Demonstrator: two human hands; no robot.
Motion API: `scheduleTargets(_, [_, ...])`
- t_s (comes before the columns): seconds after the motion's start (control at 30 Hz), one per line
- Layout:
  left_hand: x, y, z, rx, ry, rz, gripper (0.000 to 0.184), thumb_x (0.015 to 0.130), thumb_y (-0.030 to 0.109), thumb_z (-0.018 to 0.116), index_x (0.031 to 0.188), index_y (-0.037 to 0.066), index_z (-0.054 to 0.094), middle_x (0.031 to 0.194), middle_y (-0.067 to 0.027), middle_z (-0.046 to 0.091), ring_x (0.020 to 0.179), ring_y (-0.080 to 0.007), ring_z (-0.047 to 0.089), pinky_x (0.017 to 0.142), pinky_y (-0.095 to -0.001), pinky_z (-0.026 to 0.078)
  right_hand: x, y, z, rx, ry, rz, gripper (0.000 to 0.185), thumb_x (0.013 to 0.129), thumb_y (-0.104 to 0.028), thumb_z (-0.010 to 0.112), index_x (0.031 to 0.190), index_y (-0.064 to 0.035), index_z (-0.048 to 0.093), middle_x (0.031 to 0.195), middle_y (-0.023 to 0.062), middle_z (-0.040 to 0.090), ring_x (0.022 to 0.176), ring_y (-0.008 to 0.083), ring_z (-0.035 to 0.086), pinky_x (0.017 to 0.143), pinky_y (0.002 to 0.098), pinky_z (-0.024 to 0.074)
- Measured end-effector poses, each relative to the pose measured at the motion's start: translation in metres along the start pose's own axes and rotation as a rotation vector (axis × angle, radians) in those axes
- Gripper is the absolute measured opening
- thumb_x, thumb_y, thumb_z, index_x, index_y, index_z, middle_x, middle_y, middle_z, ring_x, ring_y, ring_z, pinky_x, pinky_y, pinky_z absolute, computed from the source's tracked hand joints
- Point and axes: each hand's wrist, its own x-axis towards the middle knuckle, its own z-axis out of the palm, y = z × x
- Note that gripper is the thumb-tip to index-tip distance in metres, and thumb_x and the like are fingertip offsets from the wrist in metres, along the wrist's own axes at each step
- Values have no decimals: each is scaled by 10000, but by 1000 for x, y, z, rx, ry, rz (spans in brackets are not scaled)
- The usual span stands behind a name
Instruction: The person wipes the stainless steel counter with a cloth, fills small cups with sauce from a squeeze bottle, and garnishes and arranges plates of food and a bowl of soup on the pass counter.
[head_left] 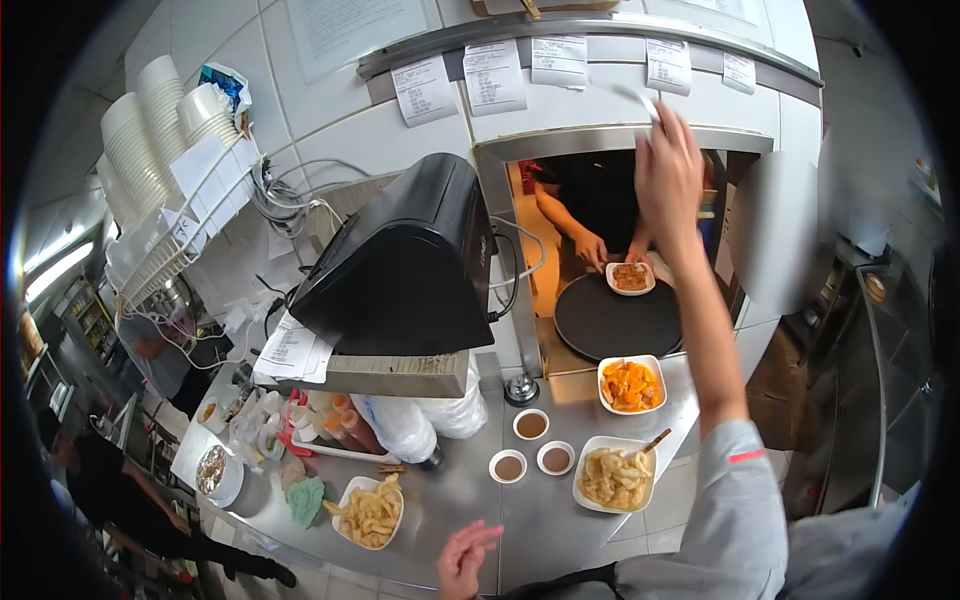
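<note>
The right hand is raised at the far side, in front of the wall just above the hatch, with fingers bent and pinched around a thin white item. That item is blurred, so its exact kind cannot be told; it lies just below the metal rail, between the 3rd and 4th of 5 paper slips hanging there. The left hand is low at the near edge, over the counter, its fingers loosely curled and partly open, with nothing seen in its grasp.

On the right part of the counter stand a bowl of fried food with a handle leaning out of it, a bowl of orange food beyond it, and 3 small sauce cups to their left. A bell sits just beyond the cups. A 2nd fried-food bowl is farther left, beside a green cloth. A black machine stands left of the hatch. Through the hatch, a co-worker's hands hold a small white dish over the far edge of a round black tray.
</note>
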Motion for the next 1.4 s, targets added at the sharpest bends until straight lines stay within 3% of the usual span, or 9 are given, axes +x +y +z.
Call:
scheduleTargets(0.13, [60, 59, 30, 6, -94, 395, 544, 825, 141, 512, 1249, -1, 205, 1239, -223, 374, 1115, -287, 440, 887, -363, 390, -104, -106, -128, 496, -95, 148, 276, 672, -28, 604, 940, 25, 564, 998, 195, 535, 925, 305, 513, 790, 362, 398])
scheduleTargets(0.2, [75, 71, 52, 19, 15, 659, 616, 782, 170, 583, 1213, -29, 190, 1181, -193, 328, 1087, -291, 409, 870, -381, 380, -153, -138, -155, 1036, -235, -186, 219, 647, -104, 627, 834, -16, 553, 858, 105, 590, 842, 232, 544, 700, 339, 438])
scheduleTargets(0.37, [93, 95, 26, 727, 692, 854, 569, 777, 56, 541, 1190, -65, 168, 1106, -201, 303, 972, -292, 423, 823, -403, 385, -150, -173, -169, 920, -219, -310, 216, 680, -95, 551, 879, -73, 632, 1179, 64, 519, 1009, 199, 495, 848, 355, 400])
scheduleTargets(0.43, [130, 134, -29, 432, 854, 991, 592, 803, 82, 556, 1224, -67, 168, 1217, -241, 246, 1123, -319, 355, 869, -437, 409, -142, -164, -162, 836, -120, -277, 270, 676, -86, 553, 934, -81, 631, 1180, 62, 518, 998, 200, 496, 843, 341, 395])
scheduleTargets(0.5, [160, 210, -63, 838, 1004, 1097, 561, 815, 124, 576, 1264, 20, 258, 1249, -154, 240, 1042, -242, 428, 669, -268, 492, -133, -138, -153, 786, -142, -229, 313, 662, -78, 564, 969, -88, 626, 1175, 70, 518, 984, 203, 495, 831, 330, 395])
scheduleTargets(0.57, [200, 241, -105, 611, 709, 922, 588, 823, 122, 558, 1312, 126, 233, 1287, -81, 272, 965, -187, 468, 498, -209, 445, -123, -105, -129, 701, -136, -161, 388, 615, -59, 598, 1001, -90, 615, 1134, 113, 526, 951, 238, 487, 819, 345, 393])
scheduleTargets(0.67, [236, 249, -146, 643, 472, 450, 345, 832, 104, 496, 1177, 97, 488, 871, -7, 554, 591, -35, 488, 415, -168, 335, -93, -58, -105, 554, -196, -8, 358, 623, -10, 605, 974, -75, 611, 1140, 127, 502, 1010, 283, 467, 850, 373, 379])
scheduleTargets(0.77, [262, 233, -177, 687, 433, 326, 237, 854, 131, 482, 1033, 19, 592, 615, 20, 506, 465, -38, 431, 394, -181, 299, -77, -11, -70, 444, -134, 111, 270, 679, -2, 578, 938, -69, 607, 1079, 123, 508, 988, 296, 472, 834, 379, 383])
scheduleTargets(1.4, [260, 225, -166, 756, 592, 347, 345, 795, 335, 606, 1015, 70, 625, 830, 20, 594, 565, -14, 450, 407, -171, 296, 38, 121, 141, 206, -119, 30, 342, 796, -65, 433, 1116, -148, 521, 1253, 66, 438, 1167, 271, 387, 919, 397, 360])
